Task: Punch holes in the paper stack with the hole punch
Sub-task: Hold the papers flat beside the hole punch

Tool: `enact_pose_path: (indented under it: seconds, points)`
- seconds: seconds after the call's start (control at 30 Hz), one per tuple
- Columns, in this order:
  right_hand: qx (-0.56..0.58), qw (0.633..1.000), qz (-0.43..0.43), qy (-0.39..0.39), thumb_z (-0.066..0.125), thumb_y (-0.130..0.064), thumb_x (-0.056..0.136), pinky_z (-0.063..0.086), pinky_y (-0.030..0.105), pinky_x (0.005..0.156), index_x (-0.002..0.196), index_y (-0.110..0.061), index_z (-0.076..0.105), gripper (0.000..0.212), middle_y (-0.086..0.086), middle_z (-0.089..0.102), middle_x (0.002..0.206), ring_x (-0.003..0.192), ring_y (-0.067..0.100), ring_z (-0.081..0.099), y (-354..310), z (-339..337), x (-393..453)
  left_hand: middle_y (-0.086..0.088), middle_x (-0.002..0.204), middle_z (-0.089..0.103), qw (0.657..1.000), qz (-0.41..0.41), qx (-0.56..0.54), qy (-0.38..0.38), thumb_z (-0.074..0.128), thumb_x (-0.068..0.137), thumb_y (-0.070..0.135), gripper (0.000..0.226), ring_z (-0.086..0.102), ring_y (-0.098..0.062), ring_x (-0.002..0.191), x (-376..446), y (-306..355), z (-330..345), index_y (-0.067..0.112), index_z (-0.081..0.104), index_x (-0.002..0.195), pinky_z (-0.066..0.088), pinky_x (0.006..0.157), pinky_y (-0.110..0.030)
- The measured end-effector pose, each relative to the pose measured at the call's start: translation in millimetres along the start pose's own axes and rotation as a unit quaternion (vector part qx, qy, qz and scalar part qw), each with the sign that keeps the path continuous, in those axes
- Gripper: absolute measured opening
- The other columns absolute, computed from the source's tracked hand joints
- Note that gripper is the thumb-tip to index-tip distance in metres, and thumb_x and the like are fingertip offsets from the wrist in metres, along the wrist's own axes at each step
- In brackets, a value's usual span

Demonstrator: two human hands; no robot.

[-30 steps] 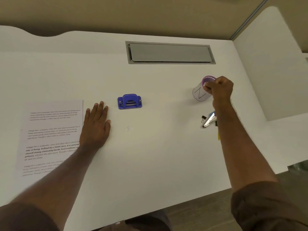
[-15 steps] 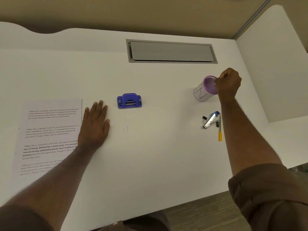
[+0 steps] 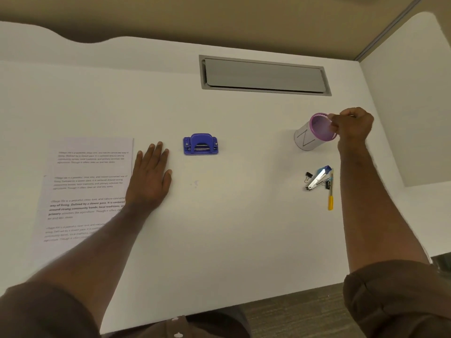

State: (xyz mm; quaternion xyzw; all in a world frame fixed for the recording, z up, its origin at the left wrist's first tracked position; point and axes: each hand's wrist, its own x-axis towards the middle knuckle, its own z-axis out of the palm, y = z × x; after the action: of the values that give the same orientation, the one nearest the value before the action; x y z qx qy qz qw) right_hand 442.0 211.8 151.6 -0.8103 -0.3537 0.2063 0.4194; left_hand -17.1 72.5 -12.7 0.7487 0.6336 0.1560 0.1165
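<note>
A blue hole punch (image 3: 200, 144) sits on the white desk (image 3: 231, 228), a little left of the middle. The paper stack (image 3: 85, 189), printed with text, lies flat at the left. My left hand (image 3: 150, 176) rests palm down on the desk with its fingers spread, between the paper's right edge and the punch, touching neither the punch nor any held thing. My right hand (image 3: 351, 125) is far to the right, fingers pinched on the rim of a white cup with a purple rim (image 3: 308, 136), which leans to the right.
A stapler (image 3: 318, 178), two small black binder clips (image 3: 308, 176) and a yellow-handled tool (image 3: 330, 198) lie below the cup. A grey cable hatch (image 3: 264, 75) is set into the desk at the back. A white partition (image 3: 410, 93) rises at the right.
My right hand has shifted from over the cup's mouth to its right rim, and the cup stands tilted. My left hand stays flat in place.
</note>
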Motion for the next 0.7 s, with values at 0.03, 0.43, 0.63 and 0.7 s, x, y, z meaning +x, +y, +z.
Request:
enact_pose_path:
  seconds: [0.03,0.43,0.63,0.7]
  points:
    - [0.054,0.998,0.008,0.001,0.079,-0.003,0.074,0.058,0.042,0.068,0.086,-0.006,0.066,0.017,0.009,0.065,0.073,0.055,0.022,0.06,-2.6,1.1,-8.5,-0.014,0.166,0.023,1.0,-0.002,0.0,-0.002,0.032,0.1,0.029,0.06,0.02,-0.032,0.155,-0.3,0.7,-0.9,0.004,0.033,0.155,0.011,0.127,-0.051]
    - [-0.187,0.891,-0.252,-0.328,0.067,-0.019,0.089,0.053,0.037,0.079,0.086,-0.018,0.076,0.009,-0.001,0.073,0.089,0.079,0.018,0.066,43.1,117.9,-238.8,-0.014,0.166,0.023,1.0,-0.002,-0.006,-0.003,0.043,0.102,0.024,0.057,0.019,-0.032,0.155,-1.8,0.8,-4.1,0.004,0.033,0.155,0.012,0.127,-0.051]
    - [-0.274,0.817,-0.361,-0.356,0.056,-0.017,0.099,0.053,0.045,0.08,0.104,-0.009,0.072,0.019,0.012,0.066,0.101,0.095,0.029,0.061,50.1,141.9,-264.0,-0.014,0.166,0.025,1.0,-0.002,-0.009,-0.003,0.039,0.102,0.027,0.057,0.02,-0.031,0.155,-2.0,-0.3,-2.6,0.005,0.034,0.155,0.014,0.126,-0.052]
    - [-0.285,0.806,-0.382,-0.35,0.057,-0.016,0.099,0.055,0.047,0.076,0.102,-0.007,0.073,0.018,0.014,0.066,0.099,0.091,0.031,0.062,47.2,144.2,-266.5,-0.013,0.166,0.024,1.0,-0.005,-0.014,-0.005,0.037,0.102,0.028,0.057,0.02,-0.03,0.155,-1.5,-0.3,-2.5,0.005,0.034,0.155,0.014,0.127,-0.051]
